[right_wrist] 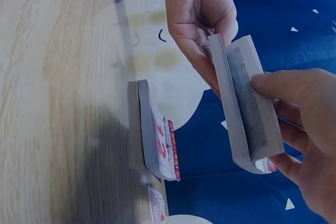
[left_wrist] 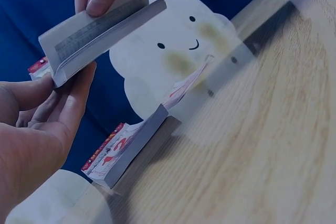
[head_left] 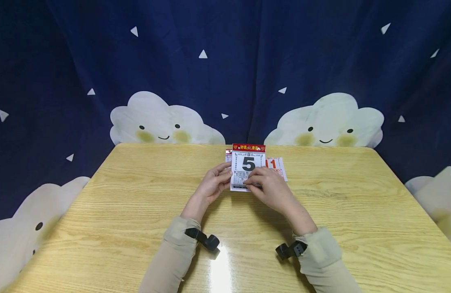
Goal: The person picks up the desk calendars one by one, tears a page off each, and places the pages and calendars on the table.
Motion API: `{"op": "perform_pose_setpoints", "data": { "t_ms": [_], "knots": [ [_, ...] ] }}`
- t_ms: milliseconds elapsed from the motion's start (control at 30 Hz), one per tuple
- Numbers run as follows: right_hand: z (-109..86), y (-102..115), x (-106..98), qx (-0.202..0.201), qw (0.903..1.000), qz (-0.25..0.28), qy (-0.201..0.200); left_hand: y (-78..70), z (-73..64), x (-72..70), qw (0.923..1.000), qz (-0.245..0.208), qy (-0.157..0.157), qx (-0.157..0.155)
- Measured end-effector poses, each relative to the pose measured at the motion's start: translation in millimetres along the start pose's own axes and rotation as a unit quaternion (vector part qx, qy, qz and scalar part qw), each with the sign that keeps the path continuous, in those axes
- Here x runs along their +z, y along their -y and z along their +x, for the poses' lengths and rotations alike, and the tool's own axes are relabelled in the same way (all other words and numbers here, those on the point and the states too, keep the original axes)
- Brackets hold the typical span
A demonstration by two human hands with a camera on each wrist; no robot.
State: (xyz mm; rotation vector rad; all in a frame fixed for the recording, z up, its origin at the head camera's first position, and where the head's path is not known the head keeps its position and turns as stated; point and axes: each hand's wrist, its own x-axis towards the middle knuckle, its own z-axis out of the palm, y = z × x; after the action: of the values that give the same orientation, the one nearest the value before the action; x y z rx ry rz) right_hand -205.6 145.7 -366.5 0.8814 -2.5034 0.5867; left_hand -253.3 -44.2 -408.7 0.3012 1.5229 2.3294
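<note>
A thick tear-off calendar (head_left: 241, 162) with a red header and a large black 5 is held up above the table. My left hand (head_left: 215, 182) grips it by its left edge, thumb in front and fingers behind. At its lower right, my right hand (head_left: 271, 187) pinches a bundle of pages (right_wrist: 257, 98) between thumb and fingers. In the right wrist view this bundle stands apart from the rest of the block at its free edge. Beneath, a second calendar pad (left_wrist: 118, 150) showing a red 12 lies on the table, mostly hidden in the head view.
A loose calendar sheet (head_left: 278, 166) with a red 11 lies to the right of the pads. All of this is near the far edge of the wooden table (head_left: 137, 195). Behind hangs a dark blue curtain (head_left: 240, 73) with white clouds and triangles.
</note>
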Motion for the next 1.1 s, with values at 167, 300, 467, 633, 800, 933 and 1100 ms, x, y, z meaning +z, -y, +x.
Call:
{"op": "perform_pose_setpoints", "data": {
  "t_ms": [167, 300, 467, 633, 800, 933, 1100],
  "knots": [
    [0.6, -0.6, 0.0, 0.005, 0.9989, 0.025, -0.039, 1.3, 1.1, 0.1, 1.0, -0.004, 0.004, 0.003],
    [0.6, -0.7, -1.7, 0.037, 0.9964, 0.057, -0.051, 1.7, 1.1, -0.1, 1.0, -0.006, -0.007, 0.003],
    [0.4, 0.2, -5.1, 0.083, 0.9906, 0.088, -0.063, 0.5, 0.8, 0.5, 0.9999, -0.005, -0.014, 0.003],
    [0.3, 0.1, -8.0, 0.118, 0.9811, 0.12, -0.095, -0.8, 0.8, 2.6, 0.999, -0.003, -0.044, -0.004],
    [0.5, -0.7, -9.6, 0.169, 0.9675, 0.138, -0.127, -0.4, 1.7, 5.7, 0.9957, 0.001, -0.092, -0.008],
    [0.1, -3.4, -10.2, 0.23, 0.9498, 0.161, -0.138, 1.3, 2.9, 8.4, 0.9925, -0.004, -0.122, -0.007],
    [-1.2, -10.1, -10.5, 0.289, 0.9252, 0.201, -0.141, 1.5, 2.7, 11.1, 0.9889, -0.021, -0.147, -0.011]
  ]
}}
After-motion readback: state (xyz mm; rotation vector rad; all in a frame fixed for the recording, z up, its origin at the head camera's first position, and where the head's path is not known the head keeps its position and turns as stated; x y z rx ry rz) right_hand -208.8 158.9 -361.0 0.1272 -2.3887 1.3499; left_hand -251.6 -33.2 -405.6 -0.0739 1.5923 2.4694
